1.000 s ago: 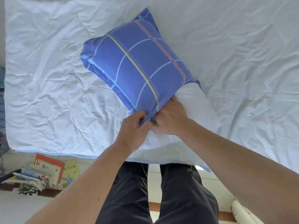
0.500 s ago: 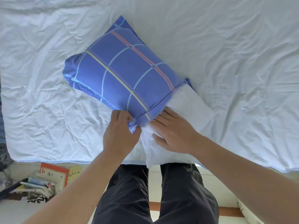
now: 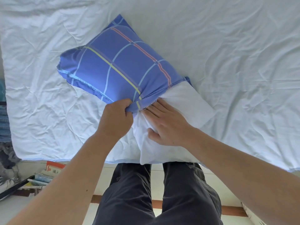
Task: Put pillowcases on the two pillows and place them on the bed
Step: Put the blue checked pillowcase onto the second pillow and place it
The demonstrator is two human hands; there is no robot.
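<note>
1. Pillow [image 3: 172,127] in white lies on the bed [image 3: 227,54], near its near edge, with one white corner reaching over that edge.
2. Its far part is inside a blue checked pillowcase [image 3: 113,67] with yellow, pink and light blue lines; the near part is bare.
3. The covered end points toward the far left of the bed, and the bare end points toward the near edge.
4. The left hand [image 3: 116,120] has its fingers curled and grips the bunched open edge of the pillowcase at the near left side of the pillow.
5. The right hand [image 3: 167,125] lies flat on the bare white part of the pillow, fingers straight and close together, thumb spread to the side; the fingertips are at the open edge of the pillowcase, and I cannot tell if they go under it.
6. The two hands are just beside each other.
7. The bed is covered with a wrinkled white sheet [image 3: 40,103].
8. Below the near edge the person's legs in dark trousers [image 3: 155,197] are seen.
9. On the floor at the near left corner of the bed lies a pile of books and papers [image 3: 43,176].
</note>
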